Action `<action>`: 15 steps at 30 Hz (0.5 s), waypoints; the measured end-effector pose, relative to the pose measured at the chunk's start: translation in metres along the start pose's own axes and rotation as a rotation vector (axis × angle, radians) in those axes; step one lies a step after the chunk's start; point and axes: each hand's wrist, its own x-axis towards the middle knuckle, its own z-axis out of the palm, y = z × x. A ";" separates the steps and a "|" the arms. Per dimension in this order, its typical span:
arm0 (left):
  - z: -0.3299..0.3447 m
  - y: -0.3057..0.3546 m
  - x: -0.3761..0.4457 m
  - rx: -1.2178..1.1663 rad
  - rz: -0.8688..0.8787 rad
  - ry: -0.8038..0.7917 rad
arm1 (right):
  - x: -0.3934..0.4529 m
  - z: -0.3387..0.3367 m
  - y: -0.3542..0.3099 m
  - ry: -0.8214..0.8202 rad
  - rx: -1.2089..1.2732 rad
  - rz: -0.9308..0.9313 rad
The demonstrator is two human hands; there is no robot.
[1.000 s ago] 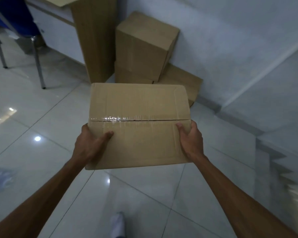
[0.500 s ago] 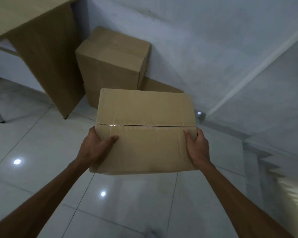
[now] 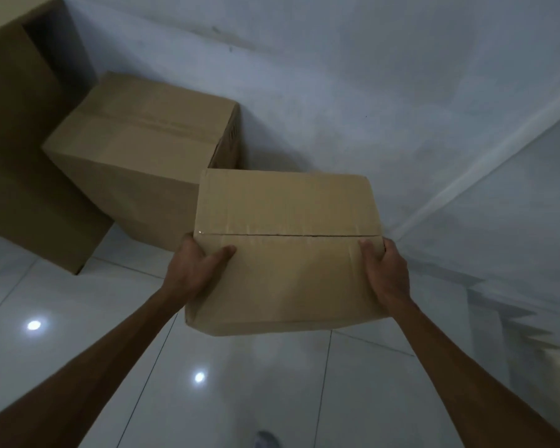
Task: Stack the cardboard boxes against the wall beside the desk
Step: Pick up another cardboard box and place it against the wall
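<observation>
I hold a taped cardboard box (image 3: 288,227) in the air in front of me, its top seam facing up. My left hand (image 3: 193,270) grips its left side with the thumb on top. My right hand (image 3: 385,273) grips the right side the same way. Behind and to the left, a taller cardboard box (image 3: 143,150) stands against the white wall (image 3: 353,92), right next to the desk's wooden side panel (image 3: 20,150). The held box hides the floor beside the tall box, so any box lying there is out of sight.
The floor (image 3: 246,383) is glossy white tile with light reflections. A wall corner and a step or ledge (image 3: 498,302) lie to the right. A foot (image 3: 265,439) shows at the bottom edge.
I have walked closer to the wall. The stacked box and desk panel now look larger and sit further left, and the held box covers the flat box that was visible on the floor.
</observation>
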 end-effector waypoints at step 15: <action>0.041 0.040 0.022 -0.068 -0.157 -0.004 | 0.091 -0.038 -0.017 -0.129 -0.046 -0.018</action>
